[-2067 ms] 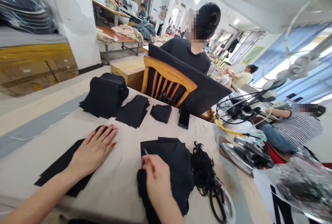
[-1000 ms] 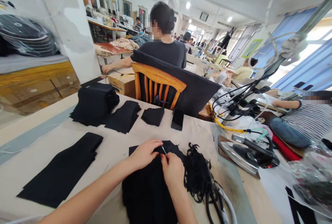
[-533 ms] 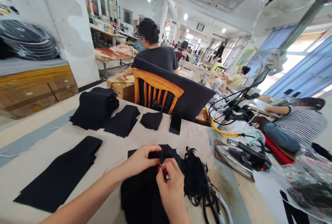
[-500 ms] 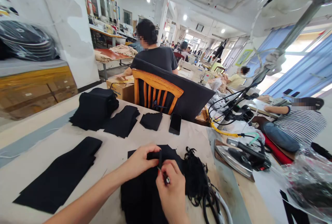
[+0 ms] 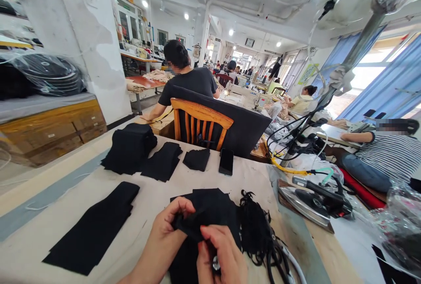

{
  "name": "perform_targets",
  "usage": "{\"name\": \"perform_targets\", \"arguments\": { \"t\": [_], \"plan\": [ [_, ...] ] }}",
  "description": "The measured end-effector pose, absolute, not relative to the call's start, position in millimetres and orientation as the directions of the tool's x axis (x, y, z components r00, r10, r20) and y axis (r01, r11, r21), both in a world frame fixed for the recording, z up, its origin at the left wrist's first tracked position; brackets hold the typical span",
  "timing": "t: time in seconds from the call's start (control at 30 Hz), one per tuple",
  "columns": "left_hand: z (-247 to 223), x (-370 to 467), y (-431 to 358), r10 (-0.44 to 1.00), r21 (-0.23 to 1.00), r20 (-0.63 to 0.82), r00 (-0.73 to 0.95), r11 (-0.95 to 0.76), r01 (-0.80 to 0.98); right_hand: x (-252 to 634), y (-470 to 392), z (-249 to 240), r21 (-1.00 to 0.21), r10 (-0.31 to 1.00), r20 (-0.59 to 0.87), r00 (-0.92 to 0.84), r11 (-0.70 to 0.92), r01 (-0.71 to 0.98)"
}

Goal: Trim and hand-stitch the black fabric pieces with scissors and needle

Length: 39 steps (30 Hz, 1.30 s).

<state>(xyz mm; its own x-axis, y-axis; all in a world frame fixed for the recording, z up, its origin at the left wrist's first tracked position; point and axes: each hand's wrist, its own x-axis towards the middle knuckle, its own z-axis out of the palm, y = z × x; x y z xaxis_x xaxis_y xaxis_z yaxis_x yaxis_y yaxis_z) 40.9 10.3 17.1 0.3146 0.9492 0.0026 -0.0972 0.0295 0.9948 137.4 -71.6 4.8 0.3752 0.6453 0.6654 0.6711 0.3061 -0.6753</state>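
Observation:
My left hand (image 5: pixel 166 233) pinches a black fabric piece (image 5: pixel 192 223) between thumb and fingers, over the middle of the near table. On the same piece, the fingertips of my right hand (image 5: pixel 223 251) close from the right. A small shiny metal part (image 5: pixel 215 263) shows in my right palm; the rest of it is hidden, so its kind is unclear. Beneath both hands lies a pile of black fabric pieces (image 5: pixel 217 203). Just right of it sits a tangled bunch of thin black strips (image 5: pixel 255 227).
Stacks of black cut fabric (image 5: pixel 130 148) and a flat fabric stack (image 5: pixel 95 227) lie to the left. A phone (image 5: pixel 226 162) rests near the far edge. An iron (image 5: pixel 307 203) stands on the right, with cables behind. Beyond the table are a wooden chair (image 5: pixel 202 117) and a seated person (image 5: pixel 190 82).
My hands have shifted slightly lower and the fabric piece is now spread wider between them. My left wrist has turned more upright. The camera view has tilted a little.

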Motion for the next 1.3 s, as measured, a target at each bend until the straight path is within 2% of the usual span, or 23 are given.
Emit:
{"name": "perform_targets", "arguments": {
  "t": [0.13, 0.27, 0.33, 0.5, 0.63, 0.77, 0.87, 0.93, 1.0, 1.07, 1.17, 1.3],
  "plan": [
    [23, 37, 6, 0.926, 0.986, -0.022, 0.377, 0.082, -0.143, 142, -70, 5, -0.690, 0.666, 0.638, 0.388, 0.269, 0.672],
    [27, 35, -1, 0.911, 0.906, -0.226, 0.344, 0.326, -0.268, 140, -69, 1, -0.656, 0.670, 0.585, 0.457, 0.059, 0.753],
    [29, 35, -4, 0.905, 0.856, -0.277, 0.324, 0.386, -0.345, 140, -68, -1, -0.634, 0.682, 0.565, 0.463, 0.001, 0.773],
    [29, 37, -7, 0.885, 0.762, -0.353, 0.305, 0.461, -0.455, 150, -63, -8, -0.650, 0.689, 0.579, 0.437, 0.065, 0.757],
    [22, 40, -11, 0.830, 0.650, -0.478, 0.288, 0.554, -0.520, 153, -59, -8, -0.814, 0.729, 0.459, 0.508, 0.115, 0.570],
    [15, 42, -11, 0.810, 0.654, -0.460, 0.363, 0.586, -0.479, 150, -54, -3, -0.954, 0.765, 0.289, 0.575, 0.177, 0.243],
    [10, 39, -4, 0.898, 0.826, -0.324, 0.298, 0.422, -0.374, 150, -53, 0, -0.984, 0.754, 0.161, 0.637, 0.174, 0.043],
    [8, 35, 2, 0.972, 0.962, -0.112, 0.206, 0.158, -0.222, 149, -54, 0, -0.985, 0.789, 0.071, 0.610, 0.152, -0.082],
    [8, 31, 8, 0.982, 0.991, 0.126, 0.143, -0.120, -0.051, 146, -54, 1, -0.976, 0.825, 0.032, 0.564, 0.148, -0.160],
    [10, 27, 12, 0.950, 0.962, 0.258, 0.176, -0.270, 0.049, 143, -54, 3, -0.963, 0.842, 0.056, 0.536, 0.188, -0.194],
    [12, 23, 16, 0.913, 0.943, 0.295, 0.281, -0.326, 0.070, 142, -51, 7, -0.950, 0.803, 0.145, 0.578, 0.277, -0.146],
    [11, 24, 14, 0.903, 0.940, 0.326, 0.281, -0.342, 0.008, 147, -49, 6, -0.957, 0.690, 0.280, 0.668, 0.255, 0.138]
  ]
}}
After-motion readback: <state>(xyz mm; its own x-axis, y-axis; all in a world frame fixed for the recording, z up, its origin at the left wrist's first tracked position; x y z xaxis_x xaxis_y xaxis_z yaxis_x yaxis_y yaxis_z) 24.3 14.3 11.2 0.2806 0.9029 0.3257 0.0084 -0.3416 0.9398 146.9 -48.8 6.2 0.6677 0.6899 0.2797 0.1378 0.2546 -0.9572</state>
